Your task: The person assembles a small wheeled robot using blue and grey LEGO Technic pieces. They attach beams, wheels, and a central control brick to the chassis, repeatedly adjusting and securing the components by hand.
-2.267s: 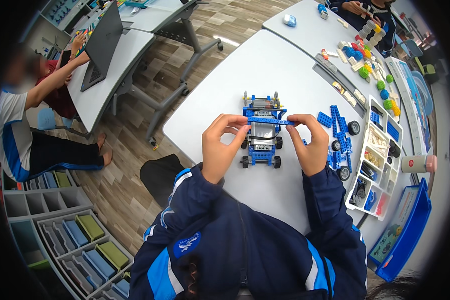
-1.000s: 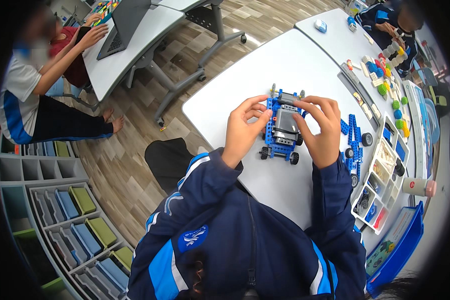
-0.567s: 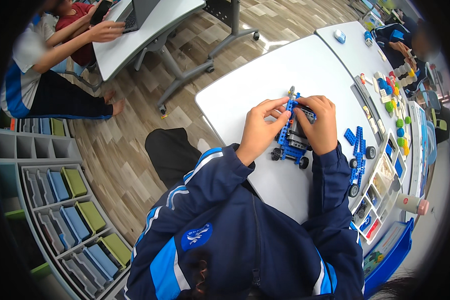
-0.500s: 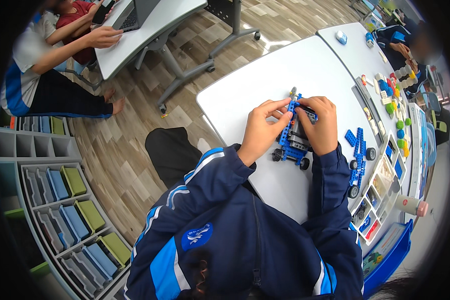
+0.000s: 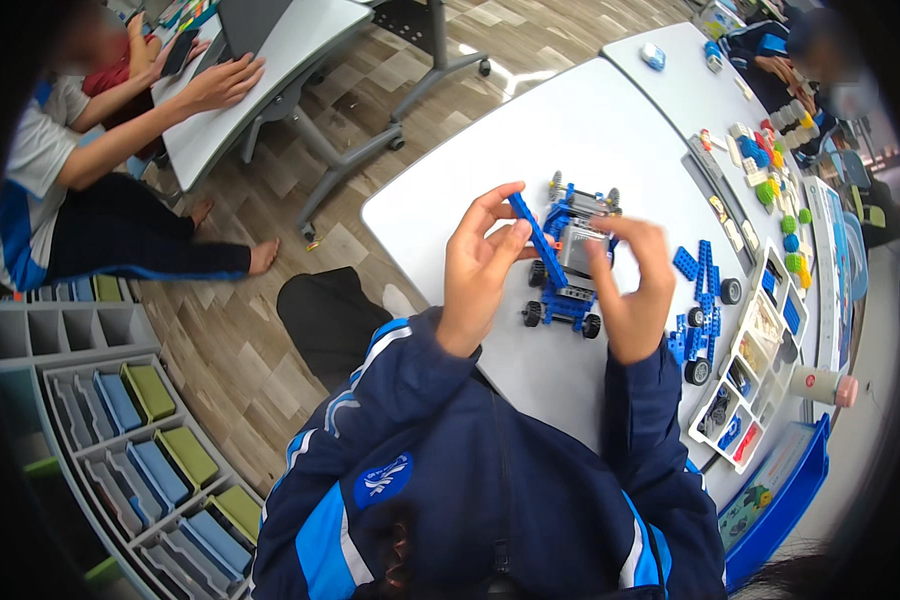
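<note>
My left hand [image 5: 478, 270] pinches a long blue toy beam [image 5: 538, 243] between thumb and fingers. The beam tilts in front of a blue and grey building-brick vehicle [image 5: 576, 262] and hides part of its left side. Small black wheels show at the vehicle's near end and grey gear-like parts at its far end. Over the vehicle's right side hovers my right hand [image 5: 635, 290], thumb and fingers apart. Its fingertips are smeared by motion, and I see nothing between them.
To the right lie loose blue beams with wheels [image 5: 705, 305] and a white compartment tray [image 5: 755, 370] of parts. Coloured bricks [image 5: 770, 175] are scattered farther off. A bottle [image 5: 823, 386] stands near a blue bin [image 5: 785, 500]. Other people sit at the far right and upper left.
The blue beam now shows raised in my left hand, apart from the vehicle's top. My right hand has opened and drawn back from the vehicle. The whole view has shifted slightly.
</note>
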`<state>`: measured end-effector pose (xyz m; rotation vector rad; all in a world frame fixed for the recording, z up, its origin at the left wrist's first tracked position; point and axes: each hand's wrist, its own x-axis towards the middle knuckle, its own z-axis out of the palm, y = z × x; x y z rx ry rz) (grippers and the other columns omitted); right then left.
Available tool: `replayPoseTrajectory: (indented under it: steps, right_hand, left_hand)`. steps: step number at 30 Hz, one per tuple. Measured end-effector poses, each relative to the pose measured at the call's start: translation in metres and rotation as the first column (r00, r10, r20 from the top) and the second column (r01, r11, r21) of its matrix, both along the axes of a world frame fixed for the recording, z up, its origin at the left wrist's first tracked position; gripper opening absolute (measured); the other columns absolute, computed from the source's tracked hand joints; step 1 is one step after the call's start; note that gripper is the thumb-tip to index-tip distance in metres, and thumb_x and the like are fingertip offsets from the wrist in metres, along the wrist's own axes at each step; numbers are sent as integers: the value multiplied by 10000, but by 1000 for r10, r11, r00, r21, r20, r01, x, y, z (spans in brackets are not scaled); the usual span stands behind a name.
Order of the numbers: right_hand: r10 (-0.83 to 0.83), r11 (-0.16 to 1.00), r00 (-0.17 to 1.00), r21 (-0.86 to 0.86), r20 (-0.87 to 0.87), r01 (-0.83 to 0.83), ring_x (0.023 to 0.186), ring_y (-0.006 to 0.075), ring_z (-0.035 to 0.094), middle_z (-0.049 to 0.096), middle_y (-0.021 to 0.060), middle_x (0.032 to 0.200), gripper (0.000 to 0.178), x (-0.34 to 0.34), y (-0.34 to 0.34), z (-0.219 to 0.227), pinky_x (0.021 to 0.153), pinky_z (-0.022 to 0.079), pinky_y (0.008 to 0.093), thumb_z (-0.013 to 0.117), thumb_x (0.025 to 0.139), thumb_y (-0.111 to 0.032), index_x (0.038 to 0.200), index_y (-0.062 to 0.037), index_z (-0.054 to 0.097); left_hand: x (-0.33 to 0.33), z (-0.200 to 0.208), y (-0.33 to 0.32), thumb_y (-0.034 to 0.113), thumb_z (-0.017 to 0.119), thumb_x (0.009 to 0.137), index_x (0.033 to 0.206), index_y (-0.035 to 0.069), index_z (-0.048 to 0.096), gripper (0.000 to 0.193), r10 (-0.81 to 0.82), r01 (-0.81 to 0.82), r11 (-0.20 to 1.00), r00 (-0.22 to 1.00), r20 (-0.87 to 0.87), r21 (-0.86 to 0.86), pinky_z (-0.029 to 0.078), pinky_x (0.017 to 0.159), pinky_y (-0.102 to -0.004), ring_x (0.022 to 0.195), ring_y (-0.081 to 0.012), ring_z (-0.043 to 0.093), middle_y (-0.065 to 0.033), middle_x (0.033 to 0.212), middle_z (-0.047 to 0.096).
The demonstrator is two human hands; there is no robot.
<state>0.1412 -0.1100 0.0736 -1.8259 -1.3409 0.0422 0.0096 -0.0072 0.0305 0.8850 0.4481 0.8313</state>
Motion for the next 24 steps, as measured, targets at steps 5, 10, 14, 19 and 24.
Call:
replayPoseTrajectory:
  steps: [5, 10, 14, 19, 24]
  right_hand:
    - [92, 976, 294, 28, -951, -215, 864, 176, 661, 678, 129, 1047, 317, -16, -32, 3, 738, 523, 286, 550, 1017, -170, 1265, 28, 549]
    - [78, 955, 159, 28, -984, -294, 754, 191, 674, 698, 165, 981, 308, -15, -37, -10, 632, 540, 286, 564, 1005, -133, 1262, 38, 565]
    - [-103, 994, 469, -109, -877, 14, 621, 134, 649, 702, 133, 848, 303, -24, -38, -19, 529, 504, 231, 647, 958, -112, 1195, 70, 601]
    - [-274, 962, 741, -185, -614, 202, 500, 50, 562, 645, 48, 650, 285, -34, -28, -30, 442, 395, 187, 718, 912, -116, 1120, 64, 647]
    - [-291, 956, 881, -151, -372, 252, 462, 19, 443, 580, 27, 558, 267, -38, -17, -35, 432, 310, 214, 733, 892, -105, 1099, 55, 677]
  left_hand:
    - [-11, 6, -1, 58, 594, 961, 1350, -1, 487, 408, -192, 193, 974, 981, -18, 117, 493, 895, -311, 982, -158, 616, -95, 1103, 604]
    - [-7, 0, -3, 50, 653, 933, 1312, 20, 569, 390, -193, 215, 946, 975, -109, 244, 507, 854, -286, 991, -133, 606, -75, 1091, 632]
    - [0, -4, 3, 26, 660, 911, 1296, 32, 612, 388, 145, 84, 853, 910, -389, 515, 523, 798, -278, 950, -131, 621, -75, 1125, 639]
    - [9, -8, 7, 19, 626, 919, 1289, 37, 625, 370, 78, 109, 890, 920, -384, 442, 508, 837, -278, 984, -136, 615, -79, 1196, 620]
    - [18, -14, 8, 12, 635, 920, 1246, 16, 660, 327, 79, 97, 885, 932, -353, 454, 524, 829, -276, 985, -149, 633, -93, 1206, 607]
